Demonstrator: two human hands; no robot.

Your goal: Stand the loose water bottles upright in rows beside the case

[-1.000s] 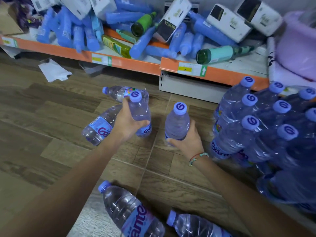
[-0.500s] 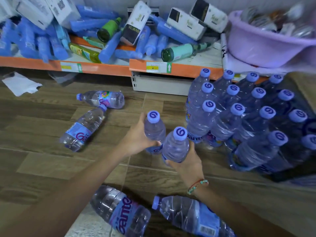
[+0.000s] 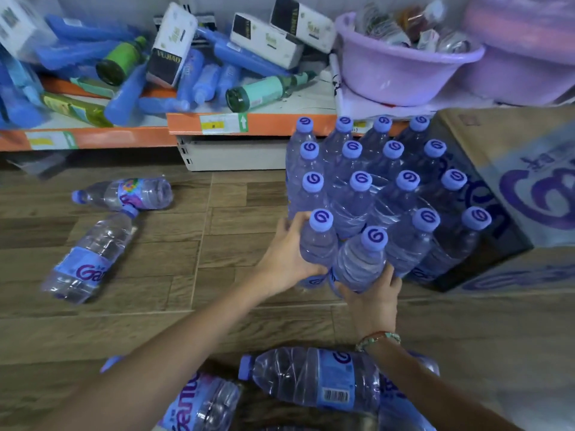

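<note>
Several clear water bottles with purple caps stand upright in rows (image 3: pixel 361 194) left of the cardboard case (image 3: pixel 522 194). My left hand (image 3: pixel 286 256) grips one upright bottle (image 3: pixel 319 244) at the front left corner of the rows. My right hand (image 3: pixel 371 293) grips a second upright bottle (image 3: pixel 361 262) just right of it, in front of the rows. Loose bottles lie on their sides on the floor: two at the left (image 3: pixel 87 256) (image 3: pixel 133 192), two near me at the bottom (image 3: pixel 314 381) (image 3: pixel 202 402).
A low orange-edged shelf (image 3: pixel 217 122) behind holds tumbled blue bottles, green bottles and white boxes. A lilac plastic basin (image 3: pixel 401 66) with packets sits above the rows. Wooden floor (image 3: pixel 217 237) lies between the rows and the loose bottles.
Both hands carried their upright bottles rightward across the floor, from apart from the rows to right against the front of the standing rows. The view turned right, revealing the case.
</note>
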